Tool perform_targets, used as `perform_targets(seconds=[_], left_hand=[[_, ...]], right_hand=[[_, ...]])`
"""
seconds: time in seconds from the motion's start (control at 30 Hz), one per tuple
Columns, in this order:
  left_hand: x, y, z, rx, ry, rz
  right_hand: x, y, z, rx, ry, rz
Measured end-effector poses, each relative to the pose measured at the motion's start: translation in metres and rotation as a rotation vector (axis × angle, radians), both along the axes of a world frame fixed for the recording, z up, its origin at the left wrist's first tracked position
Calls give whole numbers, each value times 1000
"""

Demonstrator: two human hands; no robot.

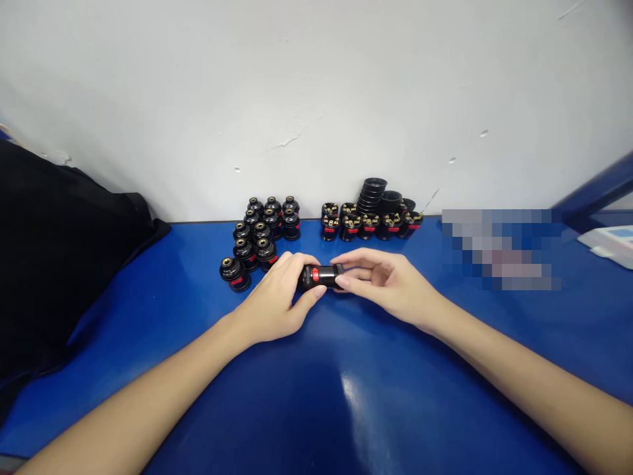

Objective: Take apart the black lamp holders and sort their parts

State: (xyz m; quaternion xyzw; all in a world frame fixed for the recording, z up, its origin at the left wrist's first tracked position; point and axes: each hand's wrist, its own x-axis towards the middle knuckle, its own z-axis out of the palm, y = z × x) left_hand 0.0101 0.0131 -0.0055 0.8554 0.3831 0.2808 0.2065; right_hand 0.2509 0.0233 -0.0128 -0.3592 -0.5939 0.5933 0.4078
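Note:
A black lamp holder [325, 275] with a red switch lies on its side between my hands, just above or on the blue table. My left hand [277, 297] is closed on its left end, with the thumb along the near side and the fingers over the top. At the other end, my right hand [390, 284] pinches the dark rim between thumb and fingers. Part of the holder is hidden behind my fingers. Several closed black lamp holders [271, 224] with brass-ringed tops stand beyond my left hand, the nearest one [235, 274] beside my wrist.
Lamp holder bodies [370, 226] with exposed brass contacts stand along the wall [306, 99]. Behind them are a stack of black threaded rings [372, 195] and other black shells. Black cloth [59, 257] covers the table's left side. A pixelated patch and a white device [610, 245] are at right.

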Motion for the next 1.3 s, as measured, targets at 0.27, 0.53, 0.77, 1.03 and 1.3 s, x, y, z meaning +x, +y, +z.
perform_targets(seconds=[0.27,0.53,0.77,1.03,1.3], left_hand=[[0,0,1,19,-6,-4],[1,-2,4,-75,-56,23],[4,-5,11,-125,-102,37],[1,-5,10,-79,-91,67],[-1,-6,7,-7,-31,2]], right_hand=[[-4,-4,0,-47,-29,-4],[-1,-5,2,352,-30,-44],[4,-5,4,521,-88,-25],[4,-2,10,377,-23,-208],[6,21,35,808,-495,-233]])
